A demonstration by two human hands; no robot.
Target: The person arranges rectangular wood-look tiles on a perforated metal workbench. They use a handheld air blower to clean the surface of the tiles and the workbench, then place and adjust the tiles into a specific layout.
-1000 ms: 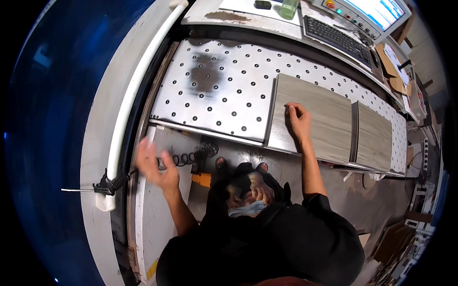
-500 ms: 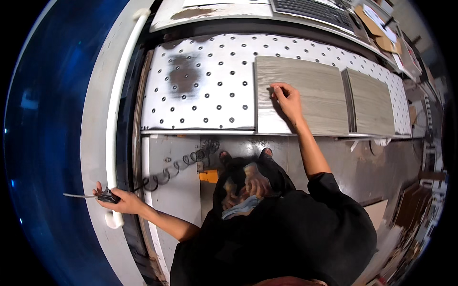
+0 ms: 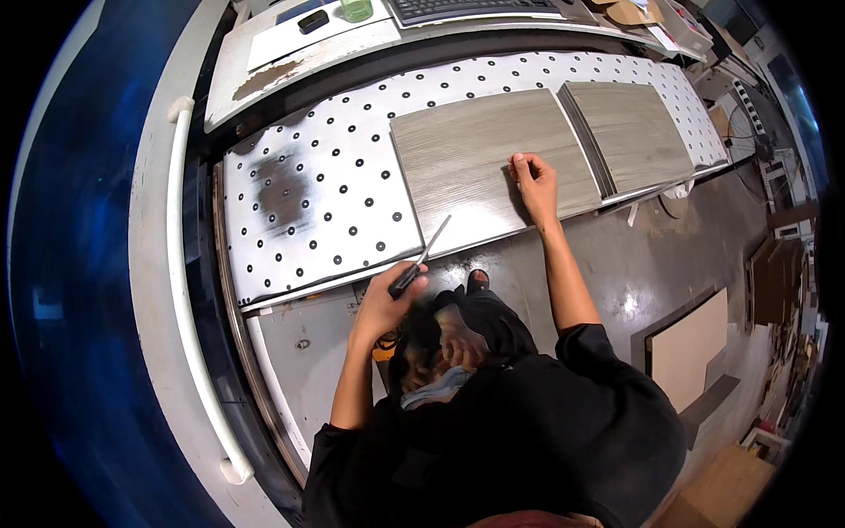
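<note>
My left hand (image 3: 380,306) is wrapped round an air blow gun (image 3: 407,280) with a black body. Its thin metal nozzle slants up and right over the near left corner of a larger grey wood-grain board (image 3: 475,145). Over that board's right part, my right hand (image 3: 537,189) has its fingers curled and the thumb pressed to them; whatever they may hold is hidden. A second, smaller wood-grain board (image 3: 629,132) lies to the right, with a dark edge along its left side. Both boards rest on a white table (image 3: 339,207) dotted with dark-ringed holes.
A white rail (image 3: 189,308) runs along the left beside a dark blue panel (image 3: 79,264). Beyond the table, a worn shelf (image 3: 308,66) carries a keyboard (image 3: 475,11), a green container (image 3: 356,10) and a small black device (image 3: 313,22). Boards (image 3: 691,348) lean at the lower right.
My left hand has brought the blow gun from beyond the white rail to the larger board's near edge, its nozzle now pointing right. My right hand stays closed over the board. The view has turned.
</note>
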